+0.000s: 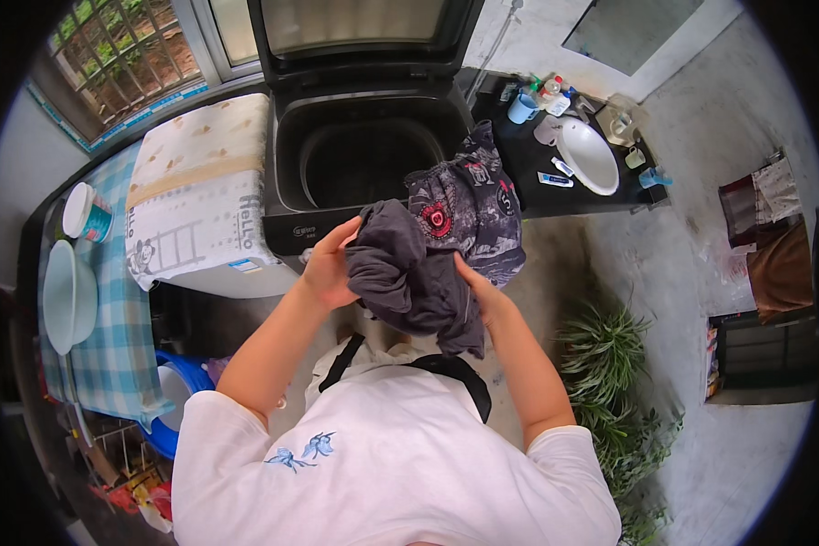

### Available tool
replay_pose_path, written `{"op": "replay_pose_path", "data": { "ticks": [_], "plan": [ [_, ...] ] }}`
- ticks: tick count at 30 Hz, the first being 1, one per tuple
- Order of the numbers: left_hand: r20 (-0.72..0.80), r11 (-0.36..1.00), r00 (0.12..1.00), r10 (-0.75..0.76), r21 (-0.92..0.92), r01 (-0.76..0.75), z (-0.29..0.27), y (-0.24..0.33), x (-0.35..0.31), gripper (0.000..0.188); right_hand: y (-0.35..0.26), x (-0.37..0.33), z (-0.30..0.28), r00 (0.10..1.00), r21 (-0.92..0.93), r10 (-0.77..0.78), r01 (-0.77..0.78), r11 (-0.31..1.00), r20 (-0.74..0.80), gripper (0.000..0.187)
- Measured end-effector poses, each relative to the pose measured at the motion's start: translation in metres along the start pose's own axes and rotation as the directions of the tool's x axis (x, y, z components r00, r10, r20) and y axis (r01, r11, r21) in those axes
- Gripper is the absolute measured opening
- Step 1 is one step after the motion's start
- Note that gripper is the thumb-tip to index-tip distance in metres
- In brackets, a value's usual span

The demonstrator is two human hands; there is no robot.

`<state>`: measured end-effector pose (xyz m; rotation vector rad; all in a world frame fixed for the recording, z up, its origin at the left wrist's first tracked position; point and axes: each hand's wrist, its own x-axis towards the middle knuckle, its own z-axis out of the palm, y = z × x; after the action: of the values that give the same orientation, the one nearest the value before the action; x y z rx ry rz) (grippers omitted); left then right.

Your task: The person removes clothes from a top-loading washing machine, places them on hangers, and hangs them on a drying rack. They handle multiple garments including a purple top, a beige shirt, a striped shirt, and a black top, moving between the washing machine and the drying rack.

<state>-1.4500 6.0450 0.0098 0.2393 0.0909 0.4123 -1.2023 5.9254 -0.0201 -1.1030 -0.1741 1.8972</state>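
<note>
Between my two hands is a bunched dark grey garment (409,273), held up in front of my body. My left hand (329,268) grips its left side, thumb at the top edge. On the other side my right hand (484,291) has hold of the cloth, its fingers partly hidden behind it. Just beyond lies a dark patterned garment (469,214) with a red print, draped over the front right corner of a black top-loading washing machine (291,223). The washer's lid (364,59) is raised, and its drum (355,164) looks dark inside.
Left of the washer stands a cloth-covered appliance (200,182), then a table with a blue checked cloth (123,318), a pale basin (68,296) and a white tub (86,211). A black counter with a white sink (588,155) is at right. Green plants (601,364) grow near my right elbow.
</note>
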Motion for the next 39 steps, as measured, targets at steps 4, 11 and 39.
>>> {"op": "replay_pose_path", "data": {
  "ticks": [4,11,39],
  "plan": [
    [-0.073,0.905,0.997,-0.013,0.423,0.043,-0.003,0.014,-0.011,0.064,0.005,0.008,0.000,0.991,0.107,-0.064,0.051,0.993,0.114,0.073],
    [-0.476,0.788,0.879,-0.039,0.526,0.320,-0.058,0.005,-0.054,0.052,-0.025,-0.005,0.031,0.895,0.305,-0.185,0.058,0.951,0.406,0.066],
    [-0.478,0.734,0.740,0.473,0.679,-0.031,-0.059,0.002,-0.151,0.063,0.024,0.217,0.128,0.580,-0.833,-0.635,0.516,-0.198,0.510,0.044]
  ]
}}
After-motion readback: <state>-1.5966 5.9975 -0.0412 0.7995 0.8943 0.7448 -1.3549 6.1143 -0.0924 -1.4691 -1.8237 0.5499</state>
